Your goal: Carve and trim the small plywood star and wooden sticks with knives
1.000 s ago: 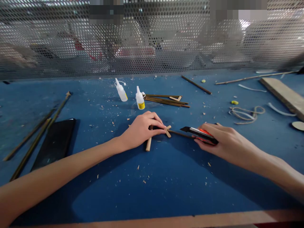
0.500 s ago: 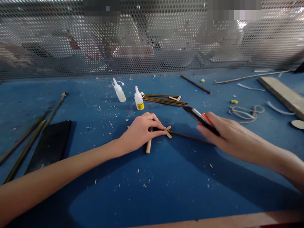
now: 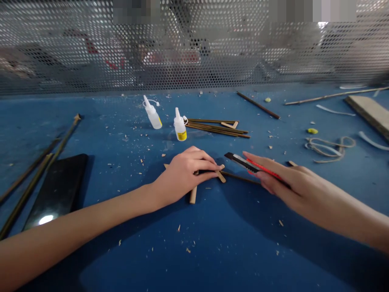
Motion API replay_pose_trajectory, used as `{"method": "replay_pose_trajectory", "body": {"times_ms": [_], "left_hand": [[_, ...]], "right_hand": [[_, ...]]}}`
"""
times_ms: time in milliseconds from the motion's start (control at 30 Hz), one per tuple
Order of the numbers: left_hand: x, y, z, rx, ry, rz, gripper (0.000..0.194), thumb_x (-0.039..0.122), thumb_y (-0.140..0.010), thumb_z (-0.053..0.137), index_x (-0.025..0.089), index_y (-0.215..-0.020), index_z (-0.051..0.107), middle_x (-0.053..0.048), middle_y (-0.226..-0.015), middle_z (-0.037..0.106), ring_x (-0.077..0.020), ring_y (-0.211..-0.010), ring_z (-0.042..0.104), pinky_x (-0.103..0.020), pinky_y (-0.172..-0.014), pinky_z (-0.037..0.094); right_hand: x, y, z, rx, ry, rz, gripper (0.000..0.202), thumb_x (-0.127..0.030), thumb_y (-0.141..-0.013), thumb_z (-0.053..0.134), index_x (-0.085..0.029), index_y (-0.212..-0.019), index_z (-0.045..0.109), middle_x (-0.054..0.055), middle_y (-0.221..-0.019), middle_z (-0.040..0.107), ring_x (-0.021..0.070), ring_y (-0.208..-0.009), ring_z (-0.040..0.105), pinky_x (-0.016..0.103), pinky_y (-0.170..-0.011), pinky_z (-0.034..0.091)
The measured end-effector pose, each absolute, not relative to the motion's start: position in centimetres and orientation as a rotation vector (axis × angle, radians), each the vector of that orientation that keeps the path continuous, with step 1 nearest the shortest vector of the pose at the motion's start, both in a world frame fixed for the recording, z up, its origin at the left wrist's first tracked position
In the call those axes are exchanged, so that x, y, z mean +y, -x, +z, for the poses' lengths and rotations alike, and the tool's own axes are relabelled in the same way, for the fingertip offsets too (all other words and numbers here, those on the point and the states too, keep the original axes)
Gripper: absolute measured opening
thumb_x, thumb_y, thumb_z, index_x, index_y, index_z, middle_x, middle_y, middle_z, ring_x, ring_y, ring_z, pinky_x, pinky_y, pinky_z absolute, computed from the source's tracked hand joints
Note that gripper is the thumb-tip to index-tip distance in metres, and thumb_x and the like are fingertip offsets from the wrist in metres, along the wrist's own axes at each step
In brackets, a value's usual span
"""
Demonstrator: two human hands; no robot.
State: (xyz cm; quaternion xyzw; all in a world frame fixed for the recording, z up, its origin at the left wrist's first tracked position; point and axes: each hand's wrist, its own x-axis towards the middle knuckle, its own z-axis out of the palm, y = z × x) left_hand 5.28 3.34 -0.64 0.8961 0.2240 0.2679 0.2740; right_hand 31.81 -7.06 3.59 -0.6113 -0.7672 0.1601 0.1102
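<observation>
My left hand (image 3: 191,168) rests low over the table, its fingertips closed on a small pale wooden strip (image 3: 222,177) that lies across a thin dark stick (image 3: 241,177). Another pale wooden piece (image 3: 193,195) sticks out beneath the palm. How these pieces join under my fingers is hidden. My right hand (image 3: 299,194) grips a red and black utility knife (image 3: 252,164). The knife's dark blade points left, a short gap away from my left fingertips and above the stick.
Two white glue bottles (image 3: 180,129) stand behind my left hand, beside a bundle of brown sticks (image 3: 217,129). A black phone (image 3: 57,186) and long sticks (image 3: 33,182) lie at left. String (image 3: 328,148) and a board (image 3: 370,111) lie at right. A perforated metal screen (image 3: 194,77) borders the back.
My right hand has lowered the utility knife and turned it flatter, with its blade nearer my left fingertips. My left hand stays on the wooden pieces. The view has shifted slightly.
</observation>
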Motion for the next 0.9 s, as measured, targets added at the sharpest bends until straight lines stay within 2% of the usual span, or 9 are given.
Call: {"method": "replay_pose_trajectory", "body": {"times_ms": [100, 267, 500, 700, 767, 900], "left_hand": [[3.2, -5.3, -0.5, 0.564, -2.434, 0.717, 0.015, 0.022, -0.095, 0.066, 0.024, -0.105, 0.077, -0.002, -0.107, 0.075, -0.0206, -0.103, 0.063, -0.036, -0.09, 0.053], [3.1, -5.4, -0.6, 0.54, -2.486, 0.742, 0.015, 0.021, -0.094, 0.066, 0.019, -0.105, 0.076, -0.003, -0.106, 0.075, -0.0194, -0.1, 0.062, -0.034, -0.089, 0.052], [2.9, -5.3, -0.8, 0.499, -2.571, 0.731, 0.017, 0.023, -0.098, 0.062, 0.019, -0.108, 0.075, -0.003, -0.109, 0.075, -0.0194, -0.103, 0.061, -0.034, -0.092, 0.052], [2.6, -5.2, -0.3, 0.449, -2.667, 0.716, 0.022, 0.022, -0.101, 0.055, 0.014, -0.111, 0.073, -0.006, -0.106, 0.074, -0.0198, -0.101, 0.059, -0.032, -0.089, 0.053], [2.5, -5.3, -0.3, 0.438, -2.678, 0.71, 0.023, 0.022, -0.102, 0.053, 0.014, -0.11, 0.073, -0.006, -0.101, 0.074, -0.0202, -0.099, 0.059, -0.031, -0.087, 0.054], [2.7, -5.3, -0.4, 0.395, -2.649, 0.724, 0.023, 0.021, -0.102, 0.053, 0.015, -0.11, 0.073, -0.006, -0.097, 0.072, -0.0187, -0.096, 0.059, -0.03, -0.086, 0.052]], "right_hand": [[-7.7, -31.5, 3.5, -2.306, 1.794, 0.391, 0.05, -0.037, -0.104, 0.041, -0.036, -0.154, 0.039, 0.005, -0.111, 0.077, 0.0249, -0.091, 0.075, 0.036, -0.074, 0.056], [-8.2, -30.6, 3.7, -2.279, 1.8, 0.43, 0.048, -0.037, -0.105, 0.039, -0.035, -0.153, 0.042, 0.003, -0.109, 0.078, 0.0216, -0.081, 0.076, 0.031, -0.065, 0.055], [-8.7, -30.1, 3.8, -2.242, 1.829, 0.435, 0.048, -0.036, -0.105, 0.04, -0.034, -0.152, 0.044, 0.002, -0.097, 0.079, 0.0208, -0.076, 0.076, 0.029, -0.059, 0.052], [-9.0, -29.9, 3.8, -2.268, 1.825, 0.359, 0.047, -0.035, -0.105, 0.04, -0.032, -0.152, 0.045, 0.001, -0.087, 0.079, 0.0185, -0.064, 0.073, 0.028, -0.055, 0.05], [-9.2, -29.7, 3.6, -2.294, 1.801, 0.285, 0.048, -0.033, -0.105, 0.039, -0.029, -0.152, 0.044, 0.002, -0.084, 0.078, 0.0201, -0.065, 0.073, 0.03, -0.057, 0.051], [-9.4, -29.3, 2.9, -2.324, 1.724, 0.149, 0.049, -0.027, -0.105, 0.037, -0.024, -0.153, 0.042, 0.007, -0.093, 0.078, 0.0243, -0.076, 0.075, 0.036, -0.069, 0.058]]}}
